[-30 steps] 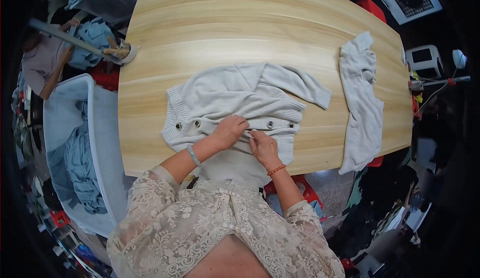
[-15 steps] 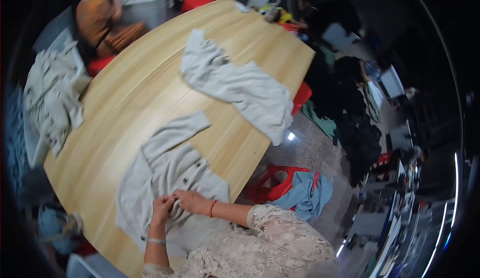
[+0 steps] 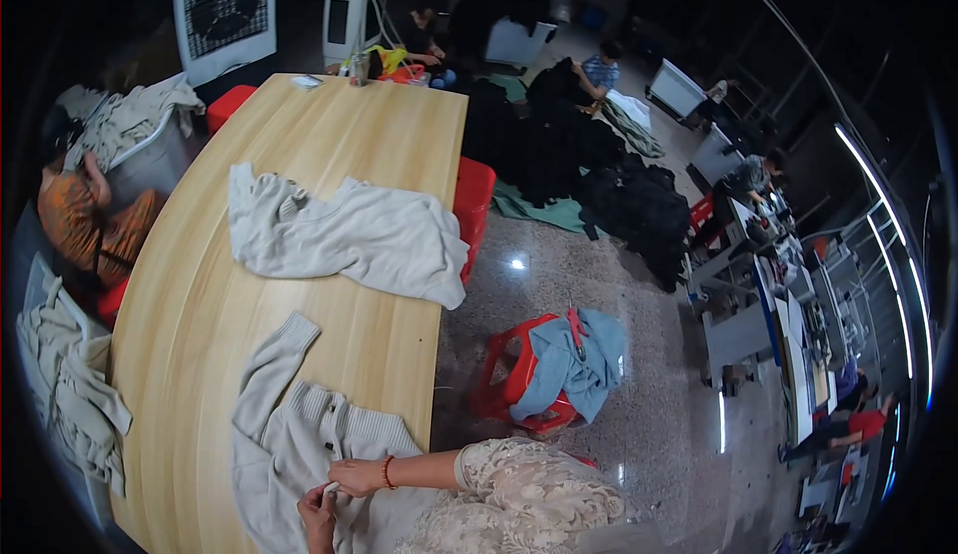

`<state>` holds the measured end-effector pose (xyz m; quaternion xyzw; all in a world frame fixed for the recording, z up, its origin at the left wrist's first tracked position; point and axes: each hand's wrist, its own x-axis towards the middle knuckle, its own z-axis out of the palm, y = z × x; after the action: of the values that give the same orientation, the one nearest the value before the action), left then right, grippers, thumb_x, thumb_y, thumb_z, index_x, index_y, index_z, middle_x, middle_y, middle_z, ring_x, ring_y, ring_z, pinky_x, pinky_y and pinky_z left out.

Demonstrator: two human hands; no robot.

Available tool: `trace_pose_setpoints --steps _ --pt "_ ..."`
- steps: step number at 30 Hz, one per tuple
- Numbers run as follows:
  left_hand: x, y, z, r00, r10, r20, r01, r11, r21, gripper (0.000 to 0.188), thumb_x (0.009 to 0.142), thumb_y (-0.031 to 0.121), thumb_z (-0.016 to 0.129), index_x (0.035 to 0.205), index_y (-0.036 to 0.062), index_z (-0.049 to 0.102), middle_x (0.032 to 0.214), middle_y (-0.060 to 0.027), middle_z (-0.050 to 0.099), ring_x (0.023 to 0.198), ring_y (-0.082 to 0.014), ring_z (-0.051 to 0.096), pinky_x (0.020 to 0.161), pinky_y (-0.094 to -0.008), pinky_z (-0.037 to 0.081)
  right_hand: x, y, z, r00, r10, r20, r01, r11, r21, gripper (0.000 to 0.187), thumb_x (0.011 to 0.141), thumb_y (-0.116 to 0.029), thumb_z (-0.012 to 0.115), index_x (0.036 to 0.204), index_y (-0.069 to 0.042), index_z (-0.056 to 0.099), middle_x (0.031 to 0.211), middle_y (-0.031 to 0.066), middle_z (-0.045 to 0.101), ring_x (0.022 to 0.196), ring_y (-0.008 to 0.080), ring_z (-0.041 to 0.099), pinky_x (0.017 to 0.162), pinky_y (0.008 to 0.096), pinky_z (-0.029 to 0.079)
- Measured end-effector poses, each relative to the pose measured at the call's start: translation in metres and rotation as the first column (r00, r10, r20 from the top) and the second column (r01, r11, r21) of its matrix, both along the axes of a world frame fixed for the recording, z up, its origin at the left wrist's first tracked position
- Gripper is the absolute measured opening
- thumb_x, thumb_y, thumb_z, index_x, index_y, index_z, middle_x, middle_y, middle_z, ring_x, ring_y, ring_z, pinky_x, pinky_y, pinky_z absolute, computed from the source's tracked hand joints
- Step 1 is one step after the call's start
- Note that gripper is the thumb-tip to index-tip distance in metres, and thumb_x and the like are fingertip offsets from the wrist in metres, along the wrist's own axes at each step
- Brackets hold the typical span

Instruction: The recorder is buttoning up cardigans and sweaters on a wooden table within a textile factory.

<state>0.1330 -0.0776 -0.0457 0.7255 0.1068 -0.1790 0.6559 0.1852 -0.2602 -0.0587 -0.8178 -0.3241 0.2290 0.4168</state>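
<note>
we pinch the cardigan with left fingers and right fingers, a pale garment lying beyond them.

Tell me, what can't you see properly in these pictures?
In the head view:
The bit of cardigan right under the left hand and right hand: they cover it.
The cardigan's near end: cut off by the lower edge.
Seat of the red stool: mostly under the blue cloth.
What the far person in red is doing: too small.
</note>
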Motion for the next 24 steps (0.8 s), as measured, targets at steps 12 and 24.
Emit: trace_pose_setpoints --steps 12,24 --pt "0.003 0.019 -0.028 0.99 -0.136 -0.021 0.137 0.99 0.038 0.018 0.086 0.014 0.062 0.096 -0.0011 0.064 0.084 -0.0056 0.066 0.075 -0.0123 0.058 0.071 -0.0251 0.047 -0.01 -0.003 -0.004 0.995 -0.081 0.054 0.082 0.996 -0.027 0.013 0.069 -0.01 0.06 0.077 0.0 0.06 0.082 0.0183 0.06 0.083 0.0365 0.06 0.072 0.0433 0.048" --pt "0.035 -0.033 0.007 0.821 -0.332 0.464 -0.114 0.701 0.704 0.022 0.073 0.004 0.066 0.093 0.005 0.06 0.092 -0.0164 0.057 0.087 -0.0361 0.055 0.076 -0.0414 0.045 0.003 -0.047 0.007 0.975 -0.117 0.191 0.153 0.971 -0.186 0.007 0.079 -0.008 0.053 0.081 -0.004 0.058 0.081 0.0161 0.061 0.076 0.0341 0.063 0.065 0.0451 0.05"
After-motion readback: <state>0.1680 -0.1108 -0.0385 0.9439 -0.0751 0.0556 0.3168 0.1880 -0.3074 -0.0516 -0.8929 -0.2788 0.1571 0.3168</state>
